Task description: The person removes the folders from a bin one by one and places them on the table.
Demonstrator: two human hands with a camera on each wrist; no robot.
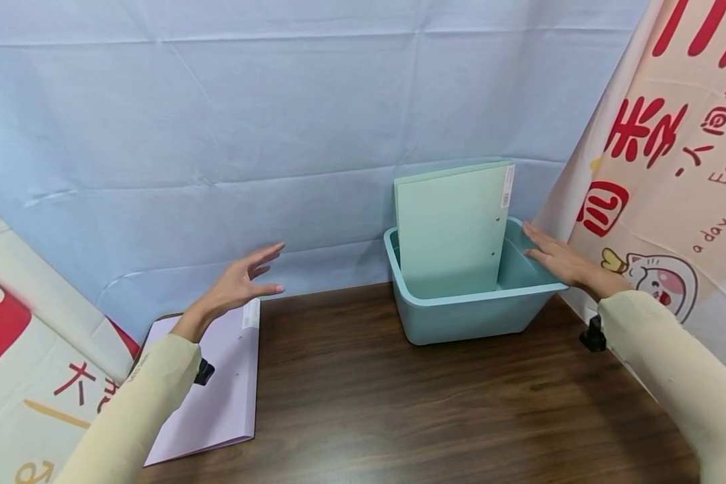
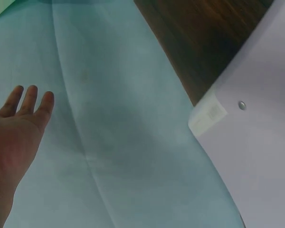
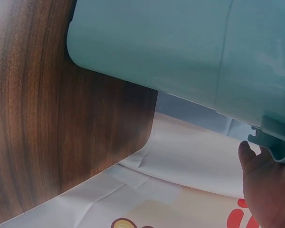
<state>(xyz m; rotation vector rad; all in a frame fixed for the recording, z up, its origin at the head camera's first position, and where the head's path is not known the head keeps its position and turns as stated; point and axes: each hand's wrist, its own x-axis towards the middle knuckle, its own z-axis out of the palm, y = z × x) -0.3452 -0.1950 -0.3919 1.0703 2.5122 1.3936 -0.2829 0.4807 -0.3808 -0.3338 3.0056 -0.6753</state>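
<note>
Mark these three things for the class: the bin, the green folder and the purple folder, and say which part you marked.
Bin (image 1: 467,321): head view, on its outer front wall.
Green folder (image 1: 450,234): head view, middle of its facing cover.
Purple folder (image 1: 225,386): head view, on its upper cover.

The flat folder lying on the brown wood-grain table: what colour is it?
Pale lilac; the flat folder shows best in the head view.

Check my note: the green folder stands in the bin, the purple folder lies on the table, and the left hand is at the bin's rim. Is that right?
One slip: it is the right hand at the bin's rim, not the left hand, as the head view shows. The rest stands.
</note>
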